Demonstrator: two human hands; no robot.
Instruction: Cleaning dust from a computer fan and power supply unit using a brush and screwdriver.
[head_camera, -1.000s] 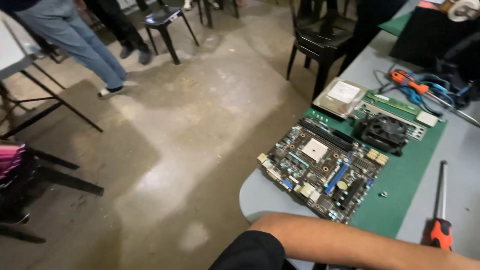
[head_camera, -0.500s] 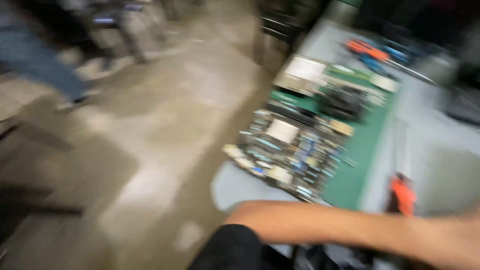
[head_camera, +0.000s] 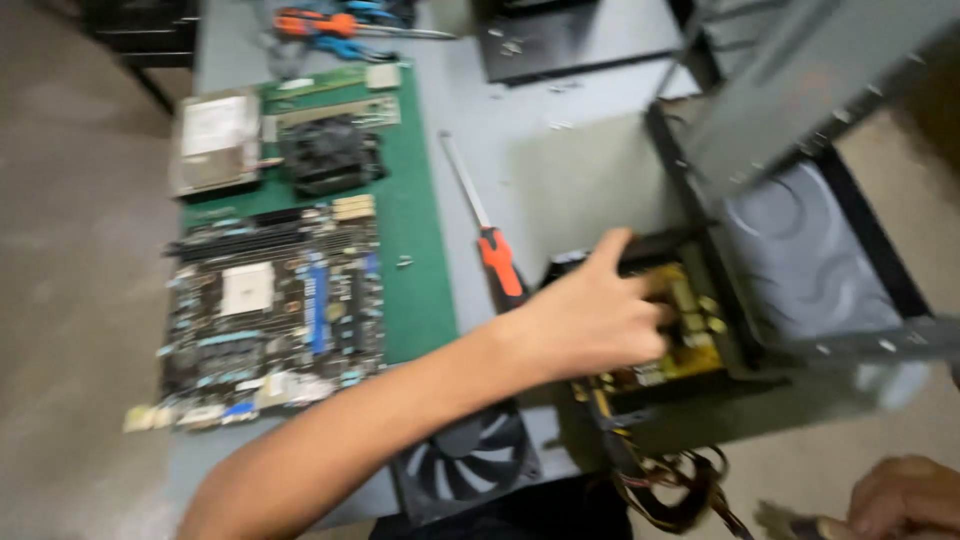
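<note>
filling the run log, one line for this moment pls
left hand: on open power supply | right hand: low, contents unclear | screwdriver: on table, untouched

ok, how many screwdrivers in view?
2. One screwdriver with red-orange handle lies on the table beside the green mat; another orange-handled one is at the table's far edge. Blur may hide more.

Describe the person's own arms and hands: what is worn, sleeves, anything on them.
The left hand and its forearm are bare: no glove, no sleeve in view, no watch or ring visible. Only part of the right hand shows at the frame's lower right corner, also ungloved; its arm is out of view. The picture is blurred, so small marks cannot be told.
</note>
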